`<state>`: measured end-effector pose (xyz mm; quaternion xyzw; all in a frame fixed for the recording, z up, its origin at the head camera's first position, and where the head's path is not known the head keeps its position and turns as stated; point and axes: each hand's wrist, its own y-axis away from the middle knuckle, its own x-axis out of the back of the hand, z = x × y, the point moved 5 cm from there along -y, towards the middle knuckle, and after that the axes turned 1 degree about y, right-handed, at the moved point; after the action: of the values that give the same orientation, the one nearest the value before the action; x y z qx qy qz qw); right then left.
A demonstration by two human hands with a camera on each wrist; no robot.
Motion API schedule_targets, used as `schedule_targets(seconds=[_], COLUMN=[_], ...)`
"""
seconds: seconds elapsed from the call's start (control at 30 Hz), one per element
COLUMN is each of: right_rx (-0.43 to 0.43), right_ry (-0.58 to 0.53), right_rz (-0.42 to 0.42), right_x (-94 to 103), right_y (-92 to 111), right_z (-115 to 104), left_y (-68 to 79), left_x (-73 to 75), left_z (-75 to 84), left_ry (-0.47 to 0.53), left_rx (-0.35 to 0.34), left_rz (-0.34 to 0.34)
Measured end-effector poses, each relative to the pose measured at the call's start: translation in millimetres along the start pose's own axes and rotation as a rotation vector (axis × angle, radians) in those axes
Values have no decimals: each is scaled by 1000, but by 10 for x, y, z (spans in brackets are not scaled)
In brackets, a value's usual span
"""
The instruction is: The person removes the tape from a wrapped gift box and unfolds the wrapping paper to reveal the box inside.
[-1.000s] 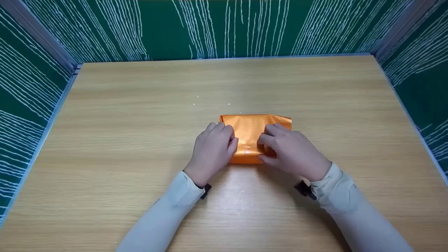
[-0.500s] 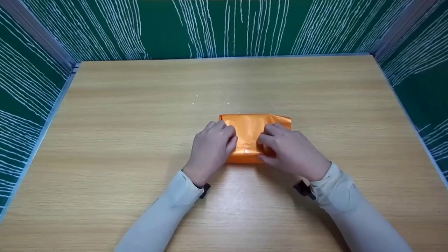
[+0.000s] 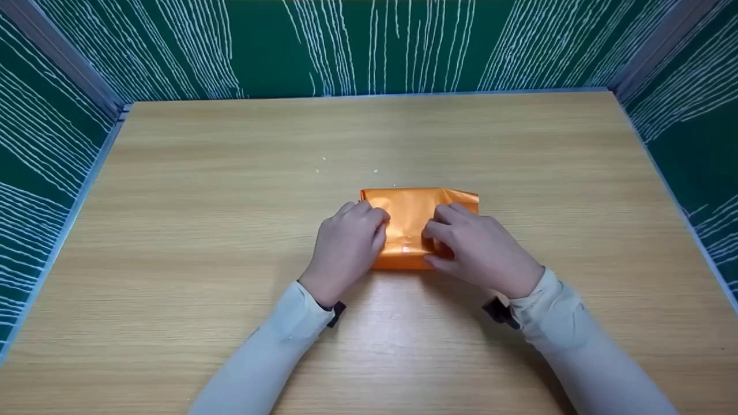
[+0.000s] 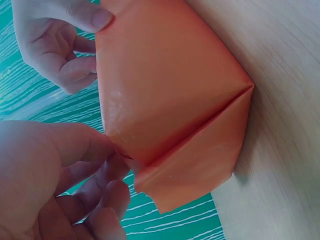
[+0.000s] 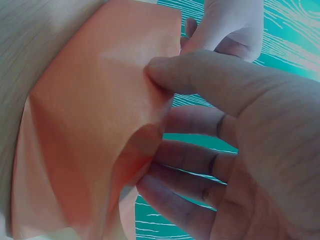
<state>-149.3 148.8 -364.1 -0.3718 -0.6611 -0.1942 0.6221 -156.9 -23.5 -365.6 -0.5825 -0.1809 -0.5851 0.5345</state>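
An orange package [image 3: 405,222] of glossy, creased paper or film lies on the wooden table in front of the person. My left hand [image 3: 350,242] pinches its upper left edge between thumb and curled fingers. On the right, my right hand [image 3: 478,245] grips the top edge, its thumb [image 5: 170,72] pressed on the near face and its other fingers behind. The left wrist view shows a folded triangular flap [image 4: 200,155] at the package's end, beneath the left hand's fingertips. In the right wrist view the sheet bulges and gapes near the right fingers. What lies inside is hidden.
The light wooden table [image 3: 230,190] extends all round the package. Several tiny white specks [image 3: 375,171] lie beyond it. Green panels [image 3: 265,52] with white streaks stand along the back and both sides, with blue edging at the table's borders.
Both hands keep their hold on the orange package at nearly the same place. The left hand's thumb and fingers have shifted very slightly; the package has hardly moved.
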Motion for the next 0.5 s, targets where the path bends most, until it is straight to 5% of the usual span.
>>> schedule_targets(seconds=[0.5], right_rx=[-38], right_ry=[19], right_rz=[-54], right_x=[-5], right_y=[-17], right_z=[2], left_y=[-8], left_x=[-8], left_z=[2], left_ry=[28], left_rx=[0], left_rz=[-52])
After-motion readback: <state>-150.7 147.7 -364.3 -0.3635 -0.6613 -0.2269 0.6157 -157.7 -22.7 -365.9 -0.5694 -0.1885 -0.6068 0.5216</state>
